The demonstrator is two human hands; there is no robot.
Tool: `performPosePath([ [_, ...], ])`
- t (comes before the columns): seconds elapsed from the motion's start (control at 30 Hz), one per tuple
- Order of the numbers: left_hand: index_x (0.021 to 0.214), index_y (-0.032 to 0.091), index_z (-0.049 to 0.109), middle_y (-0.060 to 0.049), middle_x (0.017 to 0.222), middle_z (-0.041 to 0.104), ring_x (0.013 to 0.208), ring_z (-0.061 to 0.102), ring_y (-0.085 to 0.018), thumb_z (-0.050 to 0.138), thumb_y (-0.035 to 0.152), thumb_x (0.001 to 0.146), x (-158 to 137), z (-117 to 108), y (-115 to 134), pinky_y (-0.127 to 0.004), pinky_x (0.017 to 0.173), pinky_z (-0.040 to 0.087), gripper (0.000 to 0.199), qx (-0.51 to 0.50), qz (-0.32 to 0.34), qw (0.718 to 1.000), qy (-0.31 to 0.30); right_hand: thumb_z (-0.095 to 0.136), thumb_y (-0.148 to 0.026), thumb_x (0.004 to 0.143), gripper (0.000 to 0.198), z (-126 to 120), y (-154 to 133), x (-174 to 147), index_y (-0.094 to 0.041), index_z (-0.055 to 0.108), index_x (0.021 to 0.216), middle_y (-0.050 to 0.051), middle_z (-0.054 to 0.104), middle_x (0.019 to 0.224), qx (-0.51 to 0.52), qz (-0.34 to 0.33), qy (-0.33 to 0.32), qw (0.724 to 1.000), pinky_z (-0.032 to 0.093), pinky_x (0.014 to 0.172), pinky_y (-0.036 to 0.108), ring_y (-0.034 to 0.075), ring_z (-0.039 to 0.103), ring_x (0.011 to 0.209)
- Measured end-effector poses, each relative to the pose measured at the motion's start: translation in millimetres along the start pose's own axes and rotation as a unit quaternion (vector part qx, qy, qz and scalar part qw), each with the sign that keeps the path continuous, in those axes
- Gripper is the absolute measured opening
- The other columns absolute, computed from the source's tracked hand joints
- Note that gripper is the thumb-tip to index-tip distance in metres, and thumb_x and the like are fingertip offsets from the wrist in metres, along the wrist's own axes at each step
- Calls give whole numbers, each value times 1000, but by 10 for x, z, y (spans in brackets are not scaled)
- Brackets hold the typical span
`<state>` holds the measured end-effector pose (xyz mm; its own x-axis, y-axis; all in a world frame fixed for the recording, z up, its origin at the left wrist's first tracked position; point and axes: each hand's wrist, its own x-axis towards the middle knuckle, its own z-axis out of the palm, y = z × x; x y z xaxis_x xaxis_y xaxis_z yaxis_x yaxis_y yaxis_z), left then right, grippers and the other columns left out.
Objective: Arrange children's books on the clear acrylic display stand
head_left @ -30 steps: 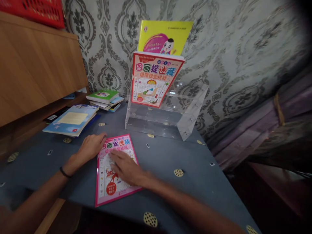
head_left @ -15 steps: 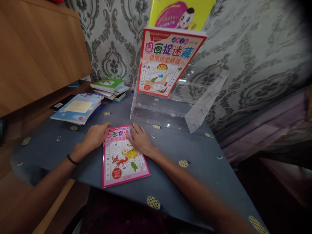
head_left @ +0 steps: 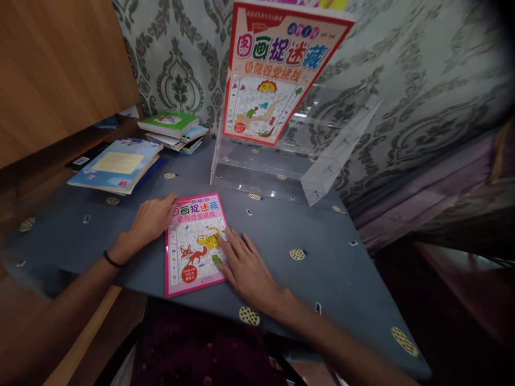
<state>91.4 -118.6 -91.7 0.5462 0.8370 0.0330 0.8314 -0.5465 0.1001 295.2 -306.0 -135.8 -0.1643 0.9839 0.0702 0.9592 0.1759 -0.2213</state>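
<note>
A pink-bordered children's picture book (head_left: 196, 228) lies closed on the cloth-covered table, its cover showing a fox and a yellow tiger. My left hand (head_left: 155, 217) rests at the book's upper left corner, fingers stretched along the edge; its thumb is hard to see. Over the lower right edge lies my right hand (head_left: 249, 268), flat with fingers apart, fingertips touching the cover. Behind the book, a clear acrylic stand (head_left: 257, 171) holds a similar red-bordered picture book (head_left: 265, 75) leaning upright, with part of a yellow and purple book (head_left: 332, 4) behind it.
A blue-covered book (head_left: 116, 166) lies on other books at the left. Farther back is a stack topped by a green book (head_left: 169, 122). A wooden cabinet (head_left: 60, 69) overhangs the table's left side, and patterned wall covering (head_left: 181, 80) rises behind.
My right hand has slid from the book's top right corner down to its lower right edge. My left hand stays by the upper left corner. The camera view has tilted downward.
</note>
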Motion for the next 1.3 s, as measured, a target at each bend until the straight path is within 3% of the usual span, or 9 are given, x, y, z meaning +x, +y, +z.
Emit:
performPosePath([
  [0.17, 124, 17, 53, -15, 140, 56, 135, 51, -28, 44, 32, 91, -105, 224, -152, -45, 110, 44, 37, -255, 5, 962, 92, 44, -35, 102, 54, 8, 13, -47, -13, 39, 152, 17, 34, 161, 18, -10, 14, 1000, 32, 122, 51, 31, 32, 149],
  [0.3, 130, 20, 45, -15, 146, 50, 132, 54, -26, 59, 33, 85, -132, 270, -234, -43, 106, 50, 49, -528, -115, 835, 108, 44, -33, 102, 53, 27, 28, -41, -12, 42, 151, 19, 34, 160, 29, -20, 35, 999, 36, 120, 51, 32, 35, 147],
  [0.43, 124, 18, 51, -14, 119, 69, 111, 69, -26, 66, 27, 79, -198, 191, -133, -43, 93, 59, 48, -672, -187, 716, 16, 46, -32, 101, 55, 73, 48, -52, -18, 38, 153, 15, 36, 160, 39, -23, 59, 997, 39, 118, 54, 32, 36, 147],
  [0.63, 123, 14, 58, -15, 114, 74, 107, 71, -33, 67, 31, 78, -445, 183, 156, -47, 90, 61, 48, -714, -172, 673, -93, 49, -34, 100, 57, 28, 47, -49, -16, 38, 154, 15, 37, 159, 61, -22, 48, 997, 35, 121, 52, 31, 36, 147],
  [0.87, 125, 16, 58, -12, 111, 75, 103, 72, -30, 63, 32, 83, -285, -426, 239, -45, 89, 62, 45, -692, -93, 715, 13, 42, -37, 103, 60, -58, 75, -86, -20, 27, 158, 14, 31, 163, 148, 5, 59, 987, 39, 117, 51, 28, 37, 147],
  [1.03, 129, 23, 57, -4, 122, 71, 113, 66, -26, 58, 37, 92, -250, -943, 337, -42, 99, 56, 39, -454, 80, 848, 264, 36, -39, 104, 50, -90, 116, -119, -23, 37, 151, 13, 42, 156, 231, 56, 159, 958, 44, 114, 47, 24, 44, 142],
  [1.13, 132, 24, 57, -6, 126, 70, 112, 68, -26, 45, 26, 99, -396, -607, 427, -45, 99, 56, 36, -208, 156, 942, 211, 36, -29, 104, 38, -159, 129, -154, -24, 49, 140, 12, 57, 136, 240, 54, 309, 919, 49, 107, 45, 24, 55, 128],
  [1.23, 140, 23, 52, -11, 135, 65, 122, 64, -27, 39, 17, 100, -601, 35, 555, -45, 100, 56, 42, -68, 286, 955, 45, 43, -17, 100, 37, -239, 146, -195, -25, 54, 133, 10, 62, 119, 203, -9, 397, 895, 54, 96, 43, 23, 61, 112],
  [1.3, 143, 22, 49, -15, 146, 55, 135, 52, -35, 50, 26, 98, -722, 362, 629, -53, 105, 51, 44, -3, 300, 953, 46, 46, -12, 97, 38, -287, 147, -190, -26, 55, 132, 9, 63, 114, 186, -60, 396, 897, 55, 91, 41, 22, 61, 106],
])
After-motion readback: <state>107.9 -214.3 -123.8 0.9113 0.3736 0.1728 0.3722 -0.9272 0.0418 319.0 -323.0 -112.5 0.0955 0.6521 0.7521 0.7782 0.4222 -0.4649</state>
